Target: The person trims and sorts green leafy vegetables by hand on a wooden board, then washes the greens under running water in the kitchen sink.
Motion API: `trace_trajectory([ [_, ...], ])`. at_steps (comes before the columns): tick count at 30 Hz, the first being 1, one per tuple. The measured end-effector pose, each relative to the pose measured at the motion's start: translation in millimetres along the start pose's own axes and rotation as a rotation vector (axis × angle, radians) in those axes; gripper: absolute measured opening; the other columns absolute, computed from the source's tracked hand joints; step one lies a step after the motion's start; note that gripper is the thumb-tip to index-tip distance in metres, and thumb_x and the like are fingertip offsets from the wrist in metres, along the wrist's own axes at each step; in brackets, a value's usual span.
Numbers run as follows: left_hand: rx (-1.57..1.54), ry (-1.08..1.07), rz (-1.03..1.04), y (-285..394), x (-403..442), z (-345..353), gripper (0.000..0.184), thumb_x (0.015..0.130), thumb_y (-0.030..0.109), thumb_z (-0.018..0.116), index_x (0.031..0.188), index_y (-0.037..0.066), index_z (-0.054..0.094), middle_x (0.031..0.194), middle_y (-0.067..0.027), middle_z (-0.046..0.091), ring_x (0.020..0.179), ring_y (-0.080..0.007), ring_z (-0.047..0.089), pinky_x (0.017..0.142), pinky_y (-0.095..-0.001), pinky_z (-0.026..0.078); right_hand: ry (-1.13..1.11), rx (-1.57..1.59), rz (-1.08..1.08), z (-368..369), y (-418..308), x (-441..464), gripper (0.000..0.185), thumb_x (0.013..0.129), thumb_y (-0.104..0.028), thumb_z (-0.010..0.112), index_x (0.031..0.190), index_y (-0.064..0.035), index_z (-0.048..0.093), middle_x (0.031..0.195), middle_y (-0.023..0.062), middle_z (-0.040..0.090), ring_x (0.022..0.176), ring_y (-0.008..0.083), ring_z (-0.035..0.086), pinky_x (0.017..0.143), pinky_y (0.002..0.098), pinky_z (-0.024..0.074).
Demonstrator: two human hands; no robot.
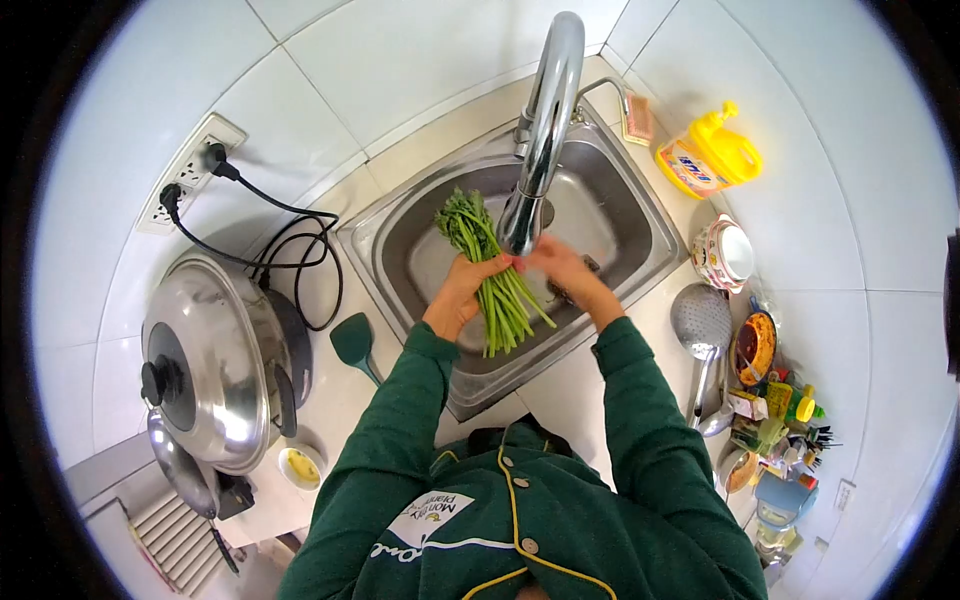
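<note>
My left hand (464, 292) is wrapped around a bunch of leafy green stems (507, 312), held over the sink (405, 275). The leafy tops point toward the back wall and the cut ends toward me. Just right of the bunch, under the faucet (553, 110), is my right hand (563, 270). Its fingers are smeared by motion and partly behind the spout, so I cannot make out whether they grip anything. Beneath my right wrist, a small dark clump (590, 265) shows in the sink.
Left of the sink stand a lidded steel pot (215, 350), a dark green spatula (352, 340) and a small bowl (300, 467). Black cords (325, 260) run from the wall sockets. To the right are a yellow detergent bottle (705, 155), a patterned pot (722, 255), a skimmer (700, 320) and several condiments.
</note>
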State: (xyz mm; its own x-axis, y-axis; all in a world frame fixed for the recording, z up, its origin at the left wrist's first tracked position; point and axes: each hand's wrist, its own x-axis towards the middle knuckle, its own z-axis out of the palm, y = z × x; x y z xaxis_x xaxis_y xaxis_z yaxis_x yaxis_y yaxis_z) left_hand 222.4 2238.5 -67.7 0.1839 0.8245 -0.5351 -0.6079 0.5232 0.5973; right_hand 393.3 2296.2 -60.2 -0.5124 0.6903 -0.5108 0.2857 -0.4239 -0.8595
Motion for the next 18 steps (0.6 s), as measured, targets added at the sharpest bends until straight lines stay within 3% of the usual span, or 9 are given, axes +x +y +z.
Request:
trace_trajectory([
  [2, -0.084, 0.024, 0.008, -8.6, 10.8, -3.3, 0.017, 0.077, 0.004, 0.059, 0.092, -0.001, 0.055, 0.084, -0.0104, 0.061, 0.069, -0.0194, 0.059, 0.056, -0.0326, 0.051, -0.124, -0.015, -0.039, 33.6, 3.9, -1.9, 0.039, 0.075, -0.016, 0.066, 0.107, -0.0023, 0.048, 0.089, 0.0061, 0.057, 0.084, 0.0157, 0.055, 0.065, 0.0314, 0.0465],
  [4, -0.17, 0.054, 0.015, -12.2, 16.6, -7.0, 0.016, 0.077, 0.003, 0.056, 0.093, -0.001, 0.055, 0.085, -0.011, 0.06, 0.069, -0.0195, 0.059, 0.055, -0.0329, 0.051, -0.088, 0.394, -0.044, 52.4, 22.2, 1.0, 0.027, 0.076, -0.014, 0.064, 0.098, -0.0026, 0.053, 0.083, 0.0059, 0.057, 0.07, 0.0139, 0.057, 0.056, 0.0268, 0.0476],
  [7, -0.104, 0.014, 0.021, -9.8, 13.9, -11.0, 0.015, 0.079, 0.003, 0.051, 0.093, -0.001, 0.054, 0.085, -0.0119, 0.059, 0.071, -0.0204, 0.059, 0.057, -0.0335, 0.05, -0.206, 0.432, 0.133, 49.4, -9.8, -14.9, 0.021, 0.076, -0.012, 0.063, 0.092, -0.0024, 0.053, 0.076, 0.0059, 0.058, 0.057, 0.0125, 0.055, 0.048, 0.0227, 0.0454],
  [9, 0.18, 0.052, 0.068, -3.0, 6.5, -3.3, 0.018, 0.077, 0.007, 0.059, 0.092, -0.001, 0.052, 0.08, -0.0098, 0.055, 0.067, -0.0186, 0.056, 0.056, -0.0337, 0.048, -0.228, 0.382, 0.192, 43.9, -4.4, -11.7, 0.02, 0.076, -0.012, 0.063, 0.09, -0.0024, 0.053, 0.073, 0.0059, 0.057, 0.055, 0.0119, 0.054, 0.048, 0.0224, 0.0446],
  [10, 0.179, 0.048, 0.07, -5.4, 12.2, -6.1, 0.018, 0.077, 0.007, 0.059, 0.092, -0.001, 0.052, 0.08, -0.0098, 0.055, 0.067, -0.0186, 0.056, 0.056, -0.0337, 0.048, -0.25, 0.327, 0.243, 40.9, -3.0, -9.6, 0.018, 0.075, -0.011, 0.063, 0.087, -0.0023, 0.053, 0.069, 0.0059, 0.057, 0.053, 0.0114, 0.053, 0.048, 0.0221, 0.0439],
  [12, -0.38, 0.176, 0.001, -8.6, 23.3, -12.3, 0.016, 0.078, 0.008, 0.059, 0.089, -0.001, 0.054, 0.078, -0.0097, 0.056, 0.066, -0.0197, 0.056, 0.057, -0.0348, 0.048, -0.216, 0.25, 0.212, 45.4, -3.3, -13.6, 0.016, 0.074, -0.01, 0.063, 0.084, -0.0023, 0.053, 0.066, 0.0055, 0.056, 0.052, 0.0108, 0.052, 0.047, 0.0217, 0.0427],
  [16, -0.523, 0.181, 0.037, -10.6, 29.0, -13.0, 0.015, 0.077, 0.008, 0.061, 0.087, 0.0, 0.055, 0.075, -0.01, 0.056, 0.064, -0.0209, 0.056, 0.056, -0.0358, 0.049, -0.152, 0.142, 0.219, 52.7, -0.6, -37.8, 0.012, 0.071, -0.009, 0.061, 0.078, -0.002, 0.054, 0.063, 0.0046, 0.055, 0.051, 0.0095, 0.05, 0.046, 0.0211, 0.0405],
  [18, -0.5, 0.177, -0.038, -12.3, 34.3, -17.6, 0.016, 0.076, 0.009, 0.062, 0.087, 0.0, 0.055, 0.076, -0.0108, 0.057, 0.064, -0.022, 0.057, 0.057, -0.0368, 0.05, -0.139, 0.157, 0.232, 53.6, -8.5, -55.7, 0.013, 0.071, -0.009, 0.061, 0.078, -0.0013, 0.054, 0.062, 0.0045, 0.055, 0.051, 0.0096, 0.051, 0.047, 0.0212, 0.0408],
])
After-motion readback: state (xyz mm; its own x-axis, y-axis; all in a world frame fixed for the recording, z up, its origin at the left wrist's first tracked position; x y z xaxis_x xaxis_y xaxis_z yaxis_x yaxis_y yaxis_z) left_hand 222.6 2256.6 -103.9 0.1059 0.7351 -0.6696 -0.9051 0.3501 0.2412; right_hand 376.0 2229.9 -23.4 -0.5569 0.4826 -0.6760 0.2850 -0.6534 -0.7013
